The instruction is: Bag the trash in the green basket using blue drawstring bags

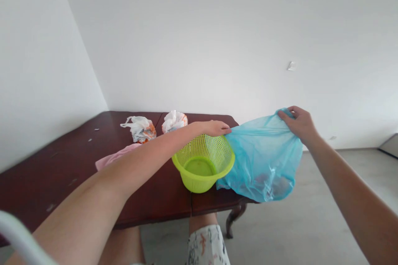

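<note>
A blue translucent plastic bag (261, 157) is stretched between my two hands at the table's right end, its lower part hanging past the edge. My left hand (216, 128) pinches the bag's left upper corner, reaching across above the basket. At the opposite upper corner, my right hand (297, 124) grips the bunched plastic, raised beyond the tabletop. Something darker shows faintly in the bag's bottom; I cannot make out what. Directly left of the bag stands a lime-green perforated plastic basket (200, 182) with nothing inside, its far rim partly behind my left hand and forearm.
The dark red wooden table (155, 198) stands near a white wall. Two knotted white plastic bags, one at left (141, 129) and another (174, 121), sit toward the back. A pink cloth (115, 156) lies partly behind my left arm. Grey floor (280, 232) shows at right.
</note>
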The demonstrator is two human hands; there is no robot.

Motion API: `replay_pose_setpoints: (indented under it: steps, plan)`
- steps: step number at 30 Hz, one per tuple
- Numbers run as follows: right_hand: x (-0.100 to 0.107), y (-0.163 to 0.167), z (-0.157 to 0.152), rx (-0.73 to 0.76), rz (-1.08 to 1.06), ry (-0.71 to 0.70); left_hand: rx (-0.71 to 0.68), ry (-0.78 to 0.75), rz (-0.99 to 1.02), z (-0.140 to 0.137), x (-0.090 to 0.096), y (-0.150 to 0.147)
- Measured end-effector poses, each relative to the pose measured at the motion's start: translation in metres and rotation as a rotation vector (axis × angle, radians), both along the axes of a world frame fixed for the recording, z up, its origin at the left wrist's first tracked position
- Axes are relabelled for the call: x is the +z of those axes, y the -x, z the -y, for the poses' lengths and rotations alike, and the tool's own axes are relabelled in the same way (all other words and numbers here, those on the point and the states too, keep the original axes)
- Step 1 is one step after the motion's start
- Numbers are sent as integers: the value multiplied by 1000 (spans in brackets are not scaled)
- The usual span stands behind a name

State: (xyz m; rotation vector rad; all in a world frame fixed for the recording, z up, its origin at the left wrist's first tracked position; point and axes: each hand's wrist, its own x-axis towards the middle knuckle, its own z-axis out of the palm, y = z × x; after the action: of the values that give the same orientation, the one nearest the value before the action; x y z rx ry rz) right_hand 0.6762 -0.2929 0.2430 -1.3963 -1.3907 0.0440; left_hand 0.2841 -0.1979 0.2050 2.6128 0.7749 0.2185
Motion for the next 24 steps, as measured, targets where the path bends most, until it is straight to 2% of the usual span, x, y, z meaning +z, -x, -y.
replay_pose_setpoints:
  steps: [5, 9, 11, 14, 17, 21, 24]
  plan:
    - [-25, 7, -15, 37, -142, 120, 41, -86, 6, 4, -12, 10]
    - [-48, 18, -28, 49, -205, 181, 158, -140, 45, 3, -30, 20]
    - [-58, 22, -34, 50, -217, 204, 212, -159, 70, -3, -32, 23]
    - [-62, 20, -49, 44, -230, 211, 287, -173, 109, -17, -19, 24]
    - [-50, 12, -77, 3, -225, 179, 375, -180, 146, -33, 2, 19]
    - [-31, 7, -131, -209, -59, 174, 479, -94, 73, -51, 23, 7]
    - [-40, 16, -166, -326, 22, 279, 551, -16, -30, -57, 31, -4]
